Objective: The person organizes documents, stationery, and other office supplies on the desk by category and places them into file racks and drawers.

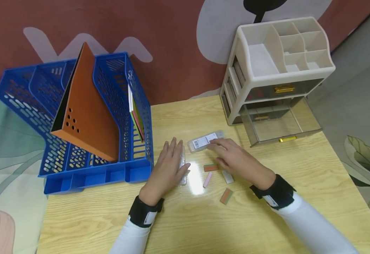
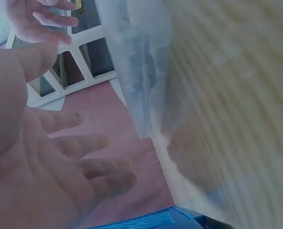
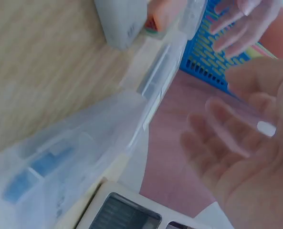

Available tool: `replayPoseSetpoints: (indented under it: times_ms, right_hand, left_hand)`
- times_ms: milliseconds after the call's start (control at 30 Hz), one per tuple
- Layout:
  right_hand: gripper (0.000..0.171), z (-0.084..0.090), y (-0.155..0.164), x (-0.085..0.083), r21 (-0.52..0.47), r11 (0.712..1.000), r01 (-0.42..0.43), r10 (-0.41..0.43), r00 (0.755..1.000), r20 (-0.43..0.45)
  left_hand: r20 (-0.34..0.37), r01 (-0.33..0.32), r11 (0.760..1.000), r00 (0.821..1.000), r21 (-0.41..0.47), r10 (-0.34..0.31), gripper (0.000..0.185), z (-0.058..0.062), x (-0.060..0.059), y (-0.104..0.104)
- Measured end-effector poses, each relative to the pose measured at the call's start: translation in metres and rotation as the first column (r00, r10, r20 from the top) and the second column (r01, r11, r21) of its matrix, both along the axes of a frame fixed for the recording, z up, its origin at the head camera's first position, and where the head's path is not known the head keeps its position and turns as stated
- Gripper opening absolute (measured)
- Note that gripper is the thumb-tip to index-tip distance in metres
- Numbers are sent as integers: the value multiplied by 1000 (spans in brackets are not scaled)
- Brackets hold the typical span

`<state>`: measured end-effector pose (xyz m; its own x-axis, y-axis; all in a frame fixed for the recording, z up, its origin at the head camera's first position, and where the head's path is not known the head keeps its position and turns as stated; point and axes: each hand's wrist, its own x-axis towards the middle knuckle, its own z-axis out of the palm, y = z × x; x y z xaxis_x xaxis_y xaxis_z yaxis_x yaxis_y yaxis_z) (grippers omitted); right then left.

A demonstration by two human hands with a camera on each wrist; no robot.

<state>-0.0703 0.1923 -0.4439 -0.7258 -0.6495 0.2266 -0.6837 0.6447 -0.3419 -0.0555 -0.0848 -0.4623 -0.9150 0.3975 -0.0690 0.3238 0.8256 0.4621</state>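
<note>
The left hand (image 1: pixel 167 165) lies flat on the wooden table (image 1: pixel 299 158), palm down, fingers straight and a little spread; under its thumb side lies a clear plastic lid (image 1: pixel 183 165), a long narrow strip that touches the hand (whether the fingers press it or only rest beside it cannot be told); nothing is curled round it. The right hand (image 1: pixel 235 158) reaches forward with straight, relaxed fingers whose tips touch the near end of a clear plastic case (image 1: pixel 205 141) bearing a white barcode label; the case lies flat on the table, just in front of the lid and slightly to its right. The two hands are apart, with a gap of bare table between them.

Taking the case as landmark: four small coloured pieces lie just nearer the person than it; an orange-and-green eraser (image 1: pixel 211 167) closest, a pink strip (image 1: pixel 207 179) and a pale grey piece (image 1: pixel 227 176) beyond that, and a second orange-and-green eraser (image 1: pixel 226 196) nearest the person. To the case's left stands a blue mesh file rack (image 1: pixel 77 141) holding a brown folder (image 1: pixel 86 109) upright and tilted; to its right and farther back stands a beige drawer organiser (image 1: pixel 283 67), its lowest clear drawer (image 1: pixel 280 123) pulled out.
</note>
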Motion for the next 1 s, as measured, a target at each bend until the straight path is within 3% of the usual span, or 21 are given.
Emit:
replayPoseSetpoints:
  times_ms: [200, 367, 467, 667, 867, 1000]
  right_hand:
    - [46, -7, -6, 13, 31, 993, -116, 116, 993, 6]
    - [42, -11, -12, 17, 100, 984, -145, 134, 985, 107]
    - [44, -13, -15, 20, 154, 975, -161, 142, 982, 126]
    - [50, -18, -19, 20, 208, 964, -168, 149, 983, 103]
    - [43, -24, -22, 18, 184, 969, -163, 157, 986, 50]
    - [44, -22, -19, 19, 167, 975, -147, 138, 989, 61]
  left_hand:
    - [-57, 32, 999, 998, -24, -34, 79, 2, 9, 2]
    - [-90, 66, 995, 993, -77, -73, 80, -1, 14, 2]
    - [-107, 88, 989, 989, -119, -101, 82, -4, 17, 1]
    - [-113, 90, 986, 988, -141, -106, 85, -5, 24, -3]
    - [-89, 63, 988, 993, -144, -76, 85, -6, 28, -8]
    - [-94, 60, 987, 993, -148, -74, 85, -4, 28, -9]
